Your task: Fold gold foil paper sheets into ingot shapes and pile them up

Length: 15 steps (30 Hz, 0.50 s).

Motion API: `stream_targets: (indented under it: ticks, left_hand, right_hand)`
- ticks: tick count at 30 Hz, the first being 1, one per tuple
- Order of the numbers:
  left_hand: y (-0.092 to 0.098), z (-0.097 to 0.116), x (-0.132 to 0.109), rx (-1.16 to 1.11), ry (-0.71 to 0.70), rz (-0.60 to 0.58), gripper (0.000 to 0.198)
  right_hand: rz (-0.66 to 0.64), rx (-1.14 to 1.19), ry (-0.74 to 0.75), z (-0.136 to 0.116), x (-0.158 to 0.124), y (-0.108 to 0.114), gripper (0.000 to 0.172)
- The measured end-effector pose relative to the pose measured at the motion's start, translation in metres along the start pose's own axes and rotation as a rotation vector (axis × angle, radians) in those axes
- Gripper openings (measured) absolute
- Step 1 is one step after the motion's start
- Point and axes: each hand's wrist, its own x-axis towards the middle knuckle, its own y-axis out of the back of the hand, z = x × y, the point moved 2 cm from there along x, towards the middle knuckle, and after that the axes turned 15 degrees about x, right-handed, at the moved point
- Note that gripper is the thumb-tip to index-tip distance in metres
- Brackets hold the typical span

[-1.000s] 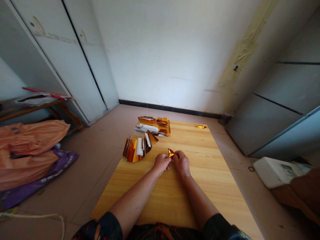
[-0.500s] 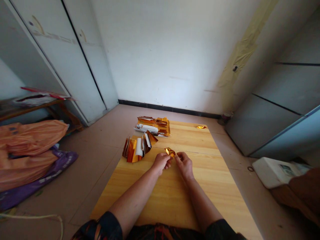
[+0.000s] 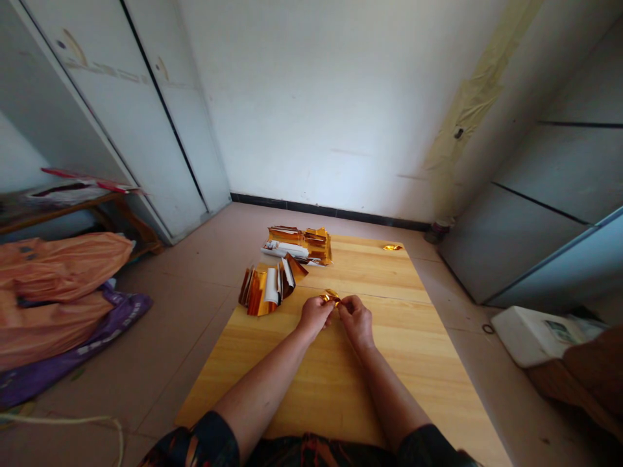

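Note:
A small piece of folded gold foil paper (image 3: 331, 298) is pinched between both hands just above the wooden table (image 3: 341, 376). My left hand (image 3: 316, 315) grips its left side with closed fingers. My right hand (image 3: 356, 320) pinches its right side, fingers curled. A loose fan of gold and white foil sheets (image 3: 268, 284) lies left of the hands. Farther back sits a stack of gold foil sheets (image 3: 300, 244). One finished gold piece (image 3: 392, 247) rests near the table's far right corner.
Orange and purple bags (image 3: 58, 292) lie on the floor at left, under a wooden bench (image 3: 73, 207). White cabinet doors (image 3: 136, 110) stand behind. A white box (image 3: 540, 334) sits on the floor at right, next to grey panels (image 3: 545, 214).
The gold piece has been turned and pressed flatter between the fingers. Both hands have stayed in nearly the same place, drawing slightly closer together.

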Motion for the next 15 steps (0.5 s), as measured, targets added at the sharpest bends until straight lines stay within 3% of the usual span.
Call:
stream_targets:
  ticks: [8, 15]
  left_hand:
    - [-0.0008, 0.0008, -0.0018, 0.043, -0.013, -0.017, 0.029]
    - [0.0002, 0.0032, -0.0024, 0.037, 0.01, -0.048, 0.027]
  right_hand:
    - [0.009, -0.074, 0.113, -0.0033, 0.0027, 0.0015, 0.028]
    - [0.007, -0.07, 0.078, 0.0033, 0.0045, 0.0017, 0.027]
